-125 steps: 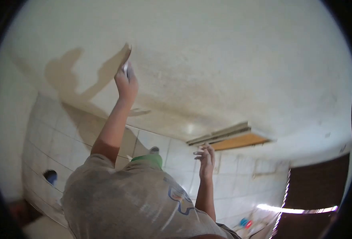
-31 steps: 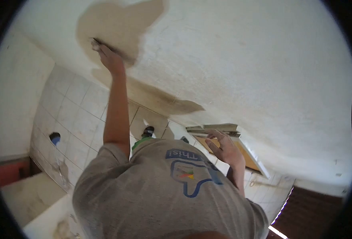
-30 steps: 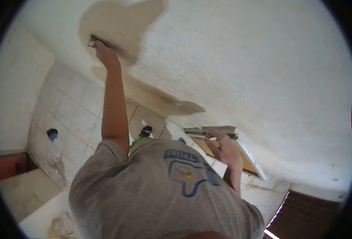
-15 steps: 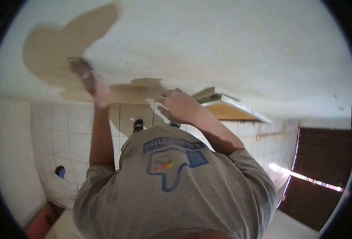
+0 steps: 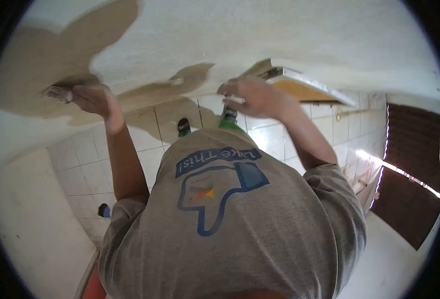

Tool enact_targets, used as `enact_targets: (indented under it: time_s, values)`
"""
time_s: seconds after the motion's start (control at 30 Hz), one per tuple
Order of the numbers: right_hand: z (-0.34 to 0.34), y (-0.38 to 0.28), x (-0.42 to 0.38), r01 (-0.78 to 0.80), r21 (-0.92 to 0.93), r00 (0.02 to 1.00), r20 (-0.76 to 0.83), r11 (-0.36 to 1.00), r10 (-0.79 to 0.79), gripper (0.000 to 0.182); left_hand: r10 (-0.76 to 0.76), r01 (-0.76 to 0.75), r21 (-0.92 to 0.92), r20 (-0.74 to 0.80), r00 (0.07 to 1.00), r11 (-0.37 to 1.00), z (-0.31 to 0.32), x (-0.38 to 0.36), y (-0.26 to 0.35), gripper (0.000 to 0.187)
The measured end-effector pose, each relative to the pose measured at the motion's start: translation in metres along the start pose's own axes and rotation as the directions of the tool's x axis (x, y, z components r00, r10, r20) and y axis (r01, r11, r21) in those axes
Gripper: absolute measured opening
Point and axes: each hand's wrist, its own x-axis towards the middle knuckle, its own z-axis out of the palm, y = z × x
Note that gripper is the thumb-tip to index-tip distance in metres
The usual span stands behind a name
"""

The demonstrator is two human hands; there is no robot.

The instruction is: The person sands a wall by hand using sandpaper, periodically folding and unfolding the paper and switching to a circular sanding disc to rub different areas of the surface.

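Up against the pale wall (image 5: 180,35), at the left, is my left hand (image 5: 92,102). Its fingers are closed on a small crumpled greyish piece (image 5: 58,93) pressed to the wall; I cannot make out whether it is cloth or paper. Whitish dust shows on this hand. To the right, my right hand (image 5: 260,97) hangs in front of the wall's foot, slightly blurred, thumb apart from the bent fingers and nothing seen in it. Close beyond it is a white-edged panel with a tan face (image 5: 304,92), leaning at the wall.
White floor tiles (image 5: 145,132) lie below, with my sandalled feet (image 5: 183,125) on them. A blue and black brush-like item (image 5: 104,210) is on the floor at left. A dark shutter-like door (image 5: 409,169) with light through its gap is at right.
My left hand has moved left along the wall with the greyish piece. My right hand has shifted right, towards the panel. The view has tilted, showing more floor.
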Motion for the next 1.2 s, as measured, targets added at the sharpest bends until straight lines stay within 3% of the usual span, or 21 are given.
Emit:
enact_targets:
  time_s: [0.07, 0.1, 0.13, 0.17, 0.2, 0.23, 0.3, 0.47, 0.53, 0.6, 0.7, 0.77, 0.8, 0.87, 0.9, 0.93, 0.97, 1.0, 1.03, 1.1, 1.2]
  values:
    - [-0.007, 0.011, -0.017, -0.072, 0.081, 0.993, -0.088, 0.994, 0.079, 0.029, 0.111, -0.134, 0.164, 0.143, 0.983, 0.977, -0.013, -0.013, -0.035, 0.055]
    - [-0.012, 0.008, -0.027, -0.132, 0.069, 0.982, -0.128, 0.989, 0.141, 0.029, 0.22, -0.312, 0.386, 0.263, 0.939, 0.868, -0.03, -0.008, -0.076, 0.055]
    - [-0.014, 0.007, -0.036, -0.195, 0.055, 0.965, -0.168, 0.979, 0.202, 0.029, 0.336, -0.571, 0.74, 0.469, 0.817, 0.355, -0.052, 0.006, -0.141, 0.054]
    - [-0.009, 0.007, -0.043, -0.204, 0.011, 0.958, -0.202, 0.979, 0.202, 0.028, 0.35, -0.609, 0.754, 0.656, 0.669, -0.247, -0.07, 0.021, -0.193, 0.054]
    - [-0.002, 0.003, -0.051, -0.216, -0.035, 0.95, -0.237, 0.976, 0.202, 0.028, 0.299, -0.646, 0.704, 0.574, 0.763, 0.295, -0.073, 0.017, -0.161, 0.056]
    - [0.005, 0.001, -0.058, -0.23, -0.077, 0.942, -0.268, 0.97, 0.202, 0.028, 0.242, -0.477, 0.456, 0.482, 0.842, 0.752, -0.075, 0.013, -0.126, 0.057]
    - [0.016, 0.002, -0.07, -0.241, -0.015, 0.938, -0.26, 0.97, 0.229, 0.024, -0.118, -0.028, 0.345, 0.395, 0.911, 0.938, -0.057, -0.001, -0.053, 0.056]
    - [0.035, 0.003, -0.078, -0.362, 0.076, 0.903, -0.219, 0.929, 0.37, 0.024, 0.338, -0.428, 0.228, 0.345, 0.875, 0.875, -0.038, -0.005, -0.028, 0.04]
    - [0.041, 0.004, -0.079, -0.302, 0.122, 0.909, -0.263, 0.945, 0.325, 0.025, 0.283, -0.439, 0.454, 0.372, 0.884, 0.775, -0.044, 0.004, -0.04, 0.035]
    - [0.045, 0.003, -0.081, -0.283, 0.145, 0.904, -0.289, 0.948, 0.314, 0.026, 0.012, -0.31, 0.805, 0.352, 0.936, 0.505, -0.08, 0.051, -0.098, 0.032]
    - [0.048, 0.003, -0.086, -0.345, 0.174, 0.885, -0.269, 0.922, 0.381, 0.026, -0.076, -0.009, 0.785, 0.071, 0.995, 0.619, -0.11, 0.113, -0.161, 0.023]
    - [0.044, 0.002, -0.084, -0.399, 0.212, 0.868, -0.226, 0.892, 0.442, 0.026, -0.184, 0.213, 0.287, -0.127, 0.975, 0.934, -0.08, 0.107, -0.086, 0.025]
    - [0.045, -0.001, -0.08, -0.426, 0.196, 0.863, -0.204, 0.883, 0.462, 0.028, -0.267, 0.266, -0.029, -0.195, 0.944, 0.964, -0.069, 0.111, -0.058, 0.026]
    - [0.038, -0.007, -0.061, -0.447, 0.127, 0.868, -0.181, 0.886, 0.463, 0.032, 0.025, -0.003, 0.333, -0.063, 0.998, 0.943, -0.062, 0.1, -0.073, 0.032]
    - [0.034, -0.022, -0.052, -0.425, 0.065, 0.885, -0.181, 0.903, 0.429, 0.034, 0.227, -0.198, 0.543, 0.014, 0.974, 0.816, -0.056, 0.089, -0.074, 0.035]
    - [0.038, -0.022, -0.041, -0.345, 0.002, 0.915, -0.223, 0.939, 0.336, 0.033, -0.029, 0.047, 0.233, -0.08, 0.996, 0.971, -0.03, 0.051, -0.014, 0.04]
    - [0.042, -0.02, -0.031, -0.272, -0.058, 0.934, -0.255, 0.96, 0.249, 0.033, -0.028, 0.024, -0.066, -0.057, 0.998, 0.998, -0.015, 0.022, 0.011, 0.043]
    - [0.031, -0.025, -0.027, -0.265, -0.089, 0.948, -0.207, 0.96, 0.242, 0.032, 0.073, -0.096, 0.345, 0.078, 0.994, 0.934, -0.019, -0.005, 0.008, 0.044]
    - [0.018, -0.029, -0.024, -0.259, -0.113, 0.959, -0.148, 0.959, 0.242, 0.032, 0.333, -0.392, 0.403, 0.211, 0.919, 0.827, -0.023, -0.025, 0.0, 0.05]
    - [0.001, -0.026, -0.02, -0.267, -0.151, 0.961, -0.115, 0.952, 0.251, 0.03, 0.437, -0.546, 0.4, 0.336, 0.835, 0.736, -0.03, -0.045, -0.022, 0.058]
    - [-0.001, 0.004, -0.024, -0.28, -0.117, 0.94, -0.234, 0.953, 0.248, 0.031, 0.044, -0.125, 0.306, 0.259, 0.965, 0.944, -0.047, -0.041, -0.049, 0.058]
